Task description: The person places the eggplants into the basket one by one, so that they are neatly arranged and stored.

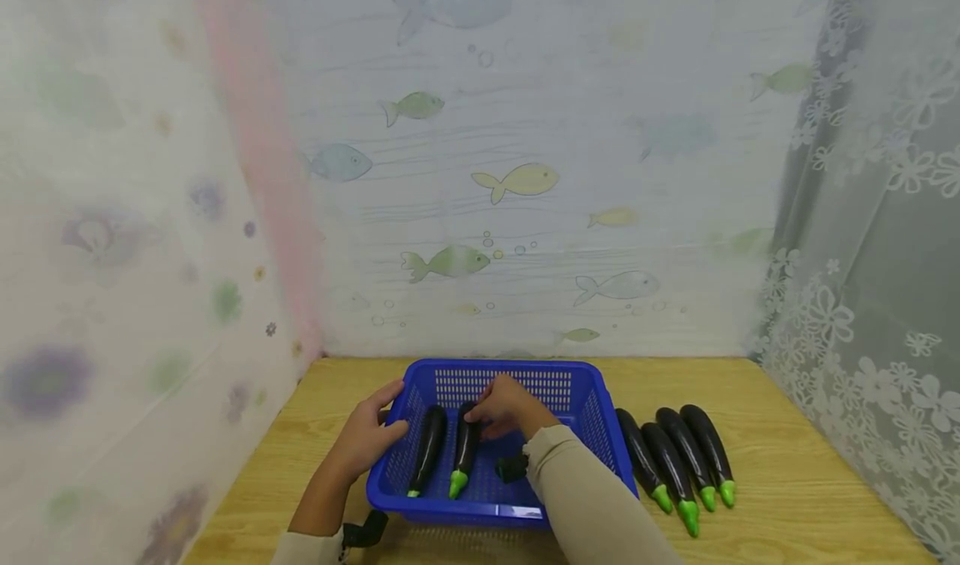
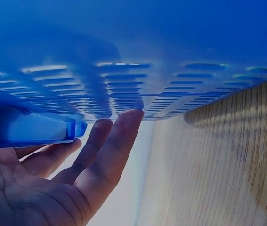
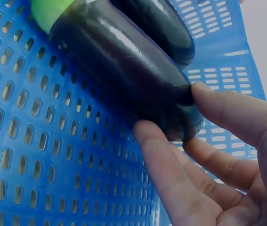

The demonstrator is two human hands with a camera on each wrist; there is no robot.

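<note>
A blue plastic basket (image 1: 510, 511) with slotted walls stands on the table. Two dark eggplants with green stem ends lie in it: one at the left wall (image 1: 429, 450), another eggplant (image 1: 466, 448) to its right. My right hand (image 1: 506, 407) pinches the far, rounded end of that second eggplant; in the right wrist view its thumb is on one side and fingertips (image 3: 147, 129) on the other. My left hand (image 1: 365, 432) holds the basket's left rim, thumb over the inside. In the left wrist view, its fingers (image 2: 109, 155) reach up along the outer slotted wall.
Several more eggplants (image 1: 670, 465) lie side by side on the wooden table (image 1: 795, 465), just right of the basket. A fish-patterned curtain (image 1: 540, 215) hangs behind the table. Flowered cloth (image 1: 135, 298) hangs at the left, lacy cloth (image 1: 885, 340) at the right.
</note>
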